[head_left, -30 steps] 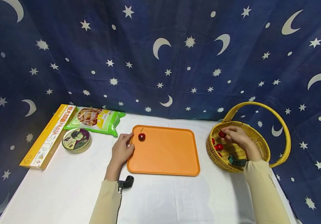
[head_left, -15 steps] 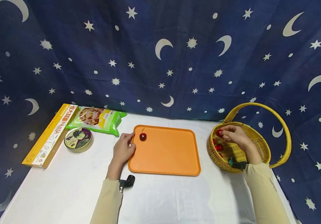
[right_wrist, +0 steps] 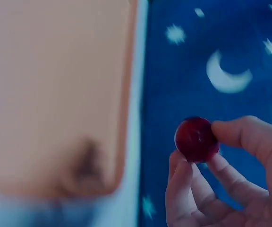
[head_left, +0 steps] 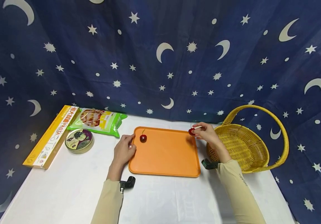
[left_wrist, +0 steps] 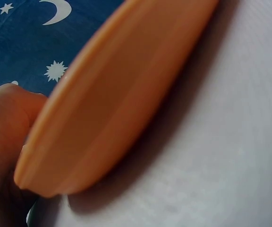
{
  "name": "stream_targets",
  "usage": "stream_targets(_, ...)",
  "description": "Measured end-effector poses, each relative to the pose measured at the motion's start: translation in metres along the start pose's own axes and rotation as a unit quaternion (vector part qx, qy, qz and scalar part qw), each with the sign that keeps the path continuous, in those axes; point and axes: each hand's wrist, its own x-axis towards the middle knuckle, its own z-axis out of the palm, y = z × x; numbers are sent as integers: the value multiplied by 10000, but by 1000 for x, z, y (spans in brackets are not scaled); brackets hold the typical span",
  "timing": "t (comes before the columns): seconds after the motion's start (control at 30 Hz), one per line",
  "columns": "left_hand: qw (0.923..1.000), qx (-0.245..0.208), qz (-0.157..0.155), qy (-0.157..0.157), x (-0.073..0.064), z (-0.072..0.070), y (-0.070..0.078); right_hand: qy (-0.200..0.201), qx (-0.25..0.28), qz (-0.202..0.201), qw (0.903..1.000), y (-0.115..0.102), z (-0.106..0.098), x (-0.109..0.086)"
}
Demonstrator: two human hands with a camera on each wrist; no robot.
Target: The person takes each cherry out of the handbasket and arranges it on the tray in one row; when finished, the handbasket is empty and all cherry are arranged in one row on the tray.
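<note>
A dark red cherry (head_left: 191, 132) is pinched between the thumb and fingertips of my right hand (head_left: 208, 135), over the far right corner of the orange tray (head_left: 164, 152). The right wrist view shows this cherry (right_wrist: 196, 140) close up, lifted clear of the tray. My left hand (head_left: 124, 150) grips the tray's left rim. In the left wrist view the tray's outer wall (left_wrist: 107, 109) hides part of that hand (left_wrist: 6, 137). Another cherry (head_left: 143, 138), with its stem pointing away, lies inside the tray's far left corner.
A yellow wicker basket (head_left: 240, 146) with a tall handle stands at the right, partly behind my right forearm. On the left are a pasta box (head_left: 51, 137), a round tin (head_left: 79, 140) and a green food bag (head_left: 97, 121). A dark starry cloth hangs behind.
My right hand has come out of the basket with a cherry and moved left to the tray's far right corner. My left hand stays at the tray's left rim.
</note>
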Motion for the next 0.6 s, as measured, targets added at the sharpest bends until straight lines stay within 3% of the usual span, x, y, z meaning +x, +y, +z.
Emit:
stream_targets(0.13, 10000, -10, 55, 72, 0, 0, 0, -144, 302, -170, 9993, 1, 45, 12)
stream_targets(0.33, 9999, 20, 93, 128, -2, 0, -3, -399, 440, -28, 9982, -1, 107, 25)
stream_targets(0.6, 9998, 39, 157, 153, -1, 1, -1, -538, 540, 274, 9967, -5, 152, 32)
